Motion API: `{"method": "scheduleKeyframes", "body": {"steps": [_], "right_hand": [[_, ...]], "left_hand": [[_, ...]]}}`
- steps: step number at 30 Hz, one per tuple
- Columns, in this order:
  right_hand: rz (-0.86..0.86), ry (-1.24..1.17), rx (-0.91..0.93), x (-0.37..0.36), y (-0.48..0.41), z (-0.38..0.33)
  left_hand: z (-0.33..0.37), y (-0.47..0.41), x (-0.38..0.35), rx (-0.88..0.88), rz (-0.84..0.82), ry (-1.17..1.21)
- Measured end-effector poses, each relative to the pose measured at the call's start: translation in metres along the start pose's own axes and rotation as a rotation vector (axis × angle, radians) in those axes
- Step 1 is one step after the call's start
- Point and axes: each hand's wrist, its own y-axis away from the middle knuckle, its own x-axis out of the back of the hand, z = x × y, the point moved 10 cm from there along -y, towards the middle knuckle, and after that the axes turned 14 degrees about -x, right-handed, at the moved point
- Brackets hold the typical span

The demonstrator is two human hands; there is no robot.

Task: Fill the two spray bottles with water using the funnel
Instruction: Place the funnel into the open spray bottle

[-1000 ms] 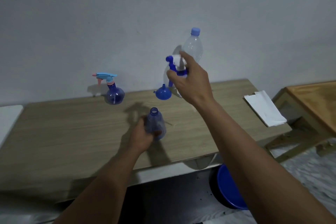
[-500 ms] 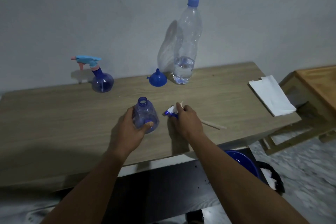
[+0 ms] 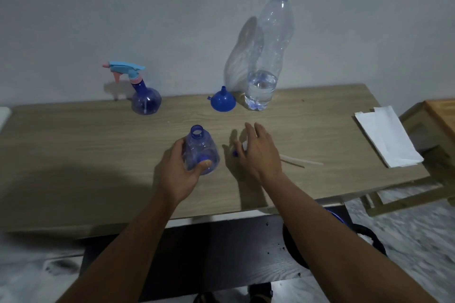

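My left hand [image 3: 181,172] grips an open, uncapped blue spray bottle [image 3: 202,152] standing on the wooden table [image 3: 73,155]. My right hand [image 3: 258,152] hovers just right of it, fingers spread, above the blue-and-white spray head [image 3: 242,149] lying on the table with its dip tube [image 3: 299,162] pointing right. A blue funnel [image 3: 222,100] rests upside down near the wall. Beside it stands a tall clear water bottle [image 3: 267,56] with a blue cap, about a quarter full. A second blue spray bottle [image 3: 145,98] with a light-blue and pink head stands at the back left.
Folded white paper [image 3: 386,135] lies at the table's right end. A lighter wooden table [image 3: 440,115] stands further right. Under the table, a blue basin [image 3: 337,216] and a dark bin show near the floor. The wall runs close behind the table.
My right hand brought the spray head down from in front of the water bottle, laid it on the table and has now opened off it. My left hand keeps its hold.
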Motion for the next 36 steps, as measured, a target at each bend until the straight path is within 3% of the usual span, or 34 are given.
{"method": "scheduleKeyframes", "body": {"steps": [5,10,18,25,36], "right_hand": [[-0.05,-0.164,-0.01,-0.016,-0.056,-0.03],[-0.076,-0.324,-0.114,-0.044,-0.11,-0.047],[-0.076,-0.245,-0.099,-0.057,-0.141,-0.062],[-0.135,-0.162,-0.069,-0.045,-0.133,-0.051],[-0.194,-0.591,-0.032,0.048,-0.068,-0.061]], "left_hand": [[0.0,0.001,-0.003,-0.044,0.047,0.108],[0.0,-0.002,-0.004,-0.048,0.065,0.073],[0.007,0.0,-0.003,-0.028,0.079,0.095],[0.01,-0.001,-0.001,-0.001,0.055,0.105],[0.032,0.007,0.008,0.044,0.044,0.119]]}}
